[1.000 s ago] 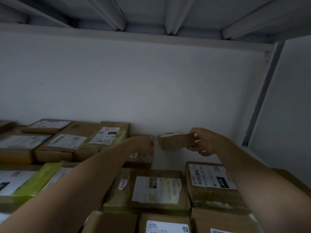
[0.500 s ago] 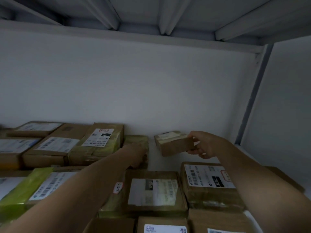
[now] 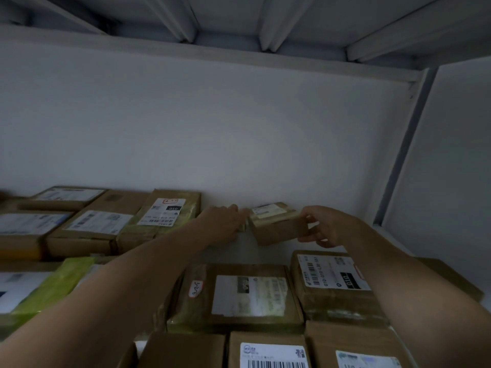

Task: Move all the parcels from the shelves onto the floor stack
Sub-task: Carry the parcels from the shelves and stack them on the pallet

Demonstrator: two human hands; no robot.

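Observation:
Brown cardboard parcels with white labels cover the shelf. My right hand (image 3: 327,227) holds a small brown box (image 3: 276,227) by its right end, lifted and tilted close to the white back wall. My left hand (image 3: 221,224) reaches to the back just left of that box, its fingers curled over another small taped parcel (image 3: 243,227) that it almost wholly hides. Below the hands lie a flat labelled parcel (image 3: 239,293) and a taller one (image 3: 332,280).
A row of labelled boxes (image 3: 162,216) lines the back left, with a green-wrapped parcel (image 3: 53,285) in front of it. More boxes (image 3: 271,351) sit at the near edge. A shelf deck (image 3: 239,59) hangs overhead, and a grey upright (image 3: 403,144) stands at the right.
My right hand has tilted the small box and brought it a little leftward. My left hand has closed over the small parcel at the back, which now hardly shows.

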